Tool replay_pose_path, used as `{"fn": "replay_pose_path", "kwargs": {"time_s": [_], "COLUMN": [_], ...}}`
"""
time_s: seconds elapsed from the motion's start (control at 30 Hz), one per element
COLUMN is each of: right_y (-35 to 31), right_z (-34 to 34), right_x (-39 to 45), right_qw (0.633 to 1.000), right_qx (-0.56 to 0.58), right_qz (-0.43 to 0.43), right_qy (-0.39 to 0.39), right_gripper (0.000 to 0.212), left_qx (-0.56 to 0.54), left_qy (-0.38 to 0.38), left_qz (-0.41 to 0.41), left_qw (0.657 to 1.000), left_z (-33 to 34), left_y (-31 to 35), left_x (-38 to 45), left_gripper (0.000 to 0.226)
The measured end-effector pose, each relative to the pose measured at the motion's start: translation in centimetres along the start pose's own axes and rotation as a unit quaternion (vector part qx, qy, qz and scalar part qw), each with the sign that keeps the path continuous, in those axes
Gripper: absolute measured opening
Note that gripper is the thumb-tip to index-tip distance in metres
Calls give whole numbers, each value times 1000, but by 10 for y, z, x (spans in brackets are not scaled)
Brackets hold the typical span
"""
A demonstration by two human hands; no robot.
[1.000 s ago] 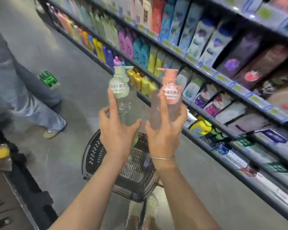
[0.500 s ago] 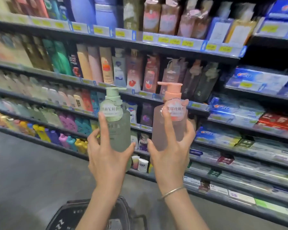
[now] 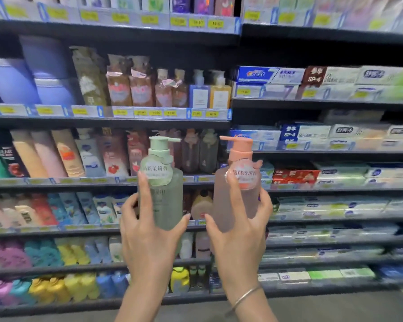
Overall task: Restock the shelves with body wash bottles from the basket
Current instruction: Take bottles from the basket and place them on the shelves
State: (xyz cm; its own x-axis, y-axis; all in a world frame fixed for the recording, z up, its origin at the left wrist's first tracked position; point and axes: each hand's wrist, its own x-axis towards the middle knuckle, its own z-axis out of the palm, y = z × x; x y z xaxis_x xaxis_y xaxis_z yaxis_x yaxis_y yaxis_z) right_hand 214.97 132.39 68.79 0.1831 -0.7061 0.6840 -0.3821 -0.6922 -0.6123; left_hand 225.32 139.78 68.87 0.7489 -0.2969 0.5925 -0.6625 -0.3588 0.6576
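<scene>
My left hand (image 3: 147,240) grips a green pump bottle (image 3: 166,196) of body wash, held upright. My right hand (image 3: 240,238) grips a pink pump bottle (image 3: 223,203), also upright, beside the green one. Both bottles are raised in front of the middle shelf (image 3: 102,181), where similar pump bottles (image 3: 199,149) stand at the right end of the row. The basket is out of view.
Dark shelves filled with bottles and pouches (image 3: 56,154) take up the left bay. Toothpaste boxes (image 3: 312,77) fill the right bay. Price tags (image 3: 149,112) line the shelf edges. The grey floor (image 3: 196,312) shows at the bottom.
The view has turned from the aisle and basket to face the shelves squarely and come closer. Both hands keep holding their bottles up side by side.
</scene>
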Motion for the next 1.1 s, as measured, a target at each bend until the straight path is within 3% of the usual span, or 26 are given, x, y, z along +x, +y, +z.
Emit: {"fn": "replay_pose_path", "kwargs": {"time_s": [0.27, 0.57, 1.1], "right_y": [44, 94, 127], "right_z": [16, 61, 169], "right_x": [54, 137, 187], "right_qw": [999, 995, 994], "right_qx": [6, 61, 74], "right_qz": [-35, -76, -85], "right_qy": [17, -4, 0], "right_gripper": [103, 104, 104], "left_qx": [-7, 16, 51], "left_qy": [9, 78, 100], "left_qz": [15, -22, -14], "left_qw": [1000, 997, 994], "left_z": [64, 139, 203], "left_y": [27, 42, 3], "left_x": [28, 70, 151], "left_gripper": [122, 123, 124]}}
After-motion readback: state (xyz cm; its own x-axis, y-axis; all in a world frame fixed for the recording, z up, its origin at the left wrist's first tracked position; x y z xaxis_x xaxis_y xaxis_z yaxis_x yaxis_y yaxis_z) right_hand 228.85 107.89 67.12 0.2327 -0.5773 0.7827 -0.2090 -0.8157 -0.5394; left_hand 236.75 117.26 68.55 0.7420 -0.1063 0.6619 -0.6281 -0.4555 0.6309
